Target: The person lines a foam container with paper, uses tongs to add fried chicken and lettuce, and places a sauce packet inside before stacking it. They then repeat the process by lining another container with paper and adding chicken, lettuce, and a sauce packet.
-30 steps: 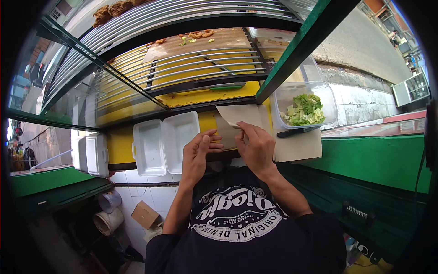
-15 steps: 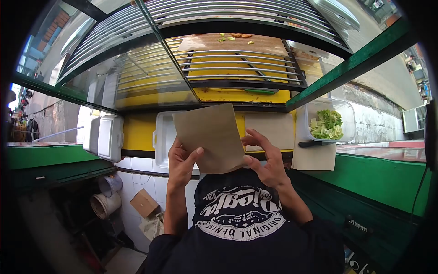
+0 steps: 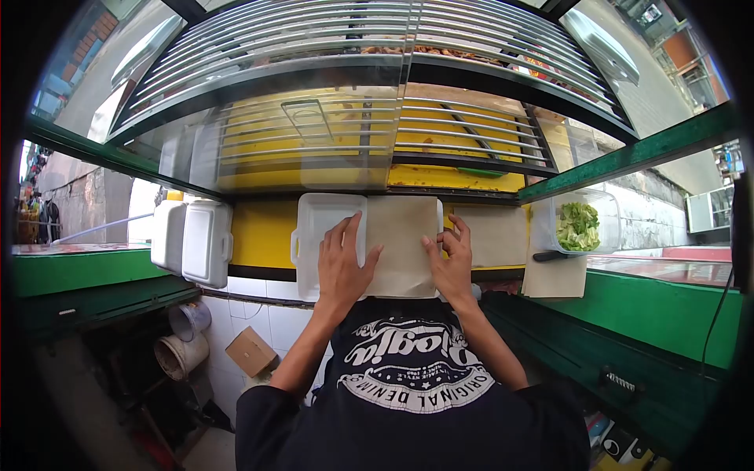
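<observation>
An open white foam takeaway box (image 3: 318, 224) lies in front of me on the yellow counter. A sheet of brown food paper (image 3: 400, 235) rests over its right half, close to flat. My left hand (image 3: 345, 263) is open over the middle of the box, fingers spread, its thumb at the paper's left edge. At the paper's right edge is my right hand (image 3: 452, 263), open, with the thumb on or just above the sheet and the fingers apart and slightly bent. Neither hand grips the paper.
Closed foam boxes (image 3: 206, 243) stand at the left. On the right are a clear tub (image 3: 613, 224) of lettuce (image 3: 577, 228), a dark handle (image 3: 554, 256) and more brown paper (image 3: 554, 279). A glass case with metal racks (image 3: 471, 141) rises behind the counter.
The brown paper, held up in my left hand before, has come down onto the foam box's right half. My left hand has let go and spread; the right has moved down to the paper's edge.
</observation>
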